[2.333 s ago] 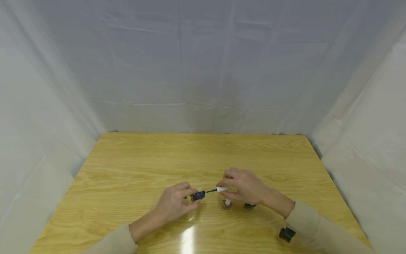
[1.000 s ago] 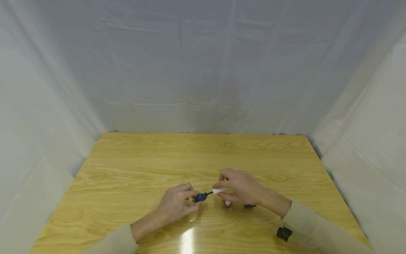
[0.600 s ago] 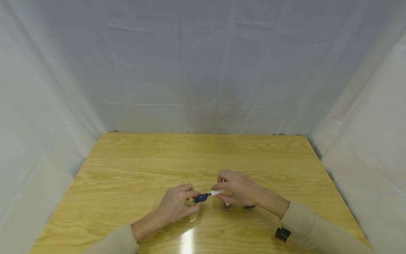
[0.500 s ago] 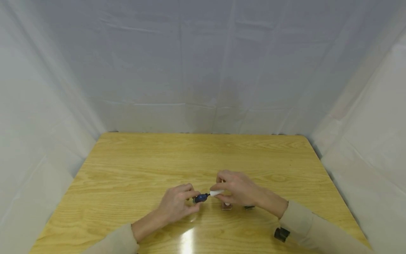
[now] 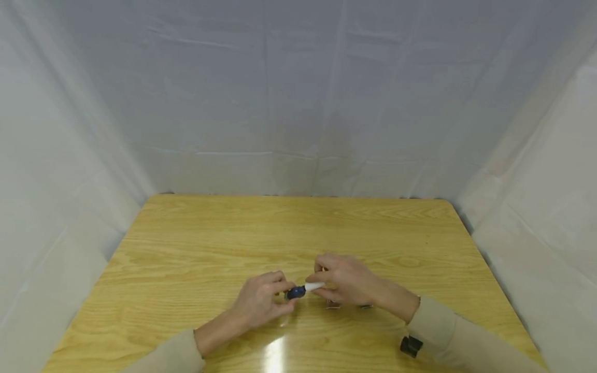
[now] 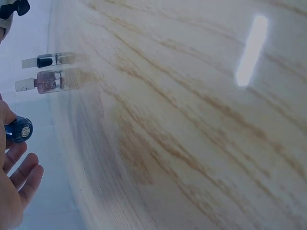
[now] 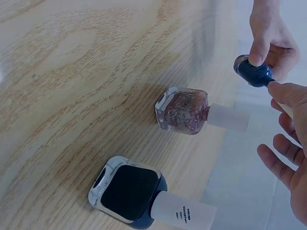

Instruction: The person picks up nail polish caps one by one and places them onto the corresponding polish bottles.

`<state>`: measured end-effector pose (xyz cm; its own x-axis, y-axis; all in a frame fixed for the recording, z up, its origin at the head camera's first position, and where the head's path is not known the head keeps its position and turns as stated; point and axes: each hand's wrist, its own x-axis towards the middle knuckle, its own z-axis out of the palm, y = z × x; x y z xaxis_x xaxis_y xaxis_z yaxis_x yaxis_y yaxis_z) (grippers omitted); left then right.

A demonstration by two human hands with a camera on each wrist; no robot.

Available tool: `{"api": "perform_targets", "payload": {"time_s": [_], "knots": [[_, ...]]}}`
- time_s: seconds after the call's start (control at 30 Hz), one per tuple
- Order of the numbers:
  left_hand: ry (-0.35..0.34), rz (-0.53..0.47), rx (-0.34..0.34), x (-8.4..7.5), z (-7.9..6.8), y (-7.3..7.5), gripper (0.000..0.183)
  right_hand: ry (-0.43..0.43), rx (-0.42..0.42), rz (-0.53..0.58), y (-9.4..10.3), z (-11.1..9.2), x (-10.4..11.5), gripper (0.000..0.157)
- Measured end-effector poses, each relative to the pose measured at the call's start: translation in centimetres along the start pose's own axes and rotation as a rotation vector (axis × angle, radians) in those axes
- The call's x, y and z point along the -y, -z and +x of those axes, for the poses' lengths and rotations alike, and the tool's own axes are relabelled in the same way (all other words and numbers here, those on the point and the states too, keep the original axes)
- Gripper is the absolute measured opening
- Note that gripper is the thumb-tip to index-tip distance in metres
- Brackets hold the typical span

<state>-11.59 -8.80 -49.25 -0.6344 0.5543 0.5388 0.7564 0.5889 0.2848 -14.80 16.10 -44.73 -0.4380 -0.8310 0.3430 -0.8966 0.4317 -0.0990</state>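
Observation:
My left hand pinches a dark blue nail polish bottle, tipped on its side above the table. Its round base with a small label faces the left wrist view. Between the fingers of my right hand is the white brush cap. The cap is right at the bottle's neck, and the brush itself is hidden in the head view; the right wrist view shows a short dark stretch between neck and fingers. Below my right hand stand a pink glitter nail polish bottle and a dark nail polish bottle, both with white caps.
The wooden table reflects a bright light near its front edge. Pale sheeting hangs behind it and on both sides. A small black device is strapped at the right sleeve.
My right hand has moved left and slightly down, and the brush has gone into the blue bottle's neck until the cap meets it. The left hand has barely moved.

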Motion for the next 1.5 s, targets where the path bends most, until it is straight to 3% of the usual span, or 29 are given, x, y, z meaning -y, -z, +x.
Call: {"api": "perform_targets", "payload": {"time_s": [0.93, 1.5], "knots": [[-0.017, -0.01, 0.025, -0.04, -0.14, -0.21, 0.018, 0.032, 0.083, -0.01, -0.1, 0.74, 0.5, 0.014], [-0.025, -0.005, 0.023, -0.01, -0.36, -0.49, 0.016, 0.025, 0.124, -0.049, -0.17, 0.93, 0.49, 0.021]]}}
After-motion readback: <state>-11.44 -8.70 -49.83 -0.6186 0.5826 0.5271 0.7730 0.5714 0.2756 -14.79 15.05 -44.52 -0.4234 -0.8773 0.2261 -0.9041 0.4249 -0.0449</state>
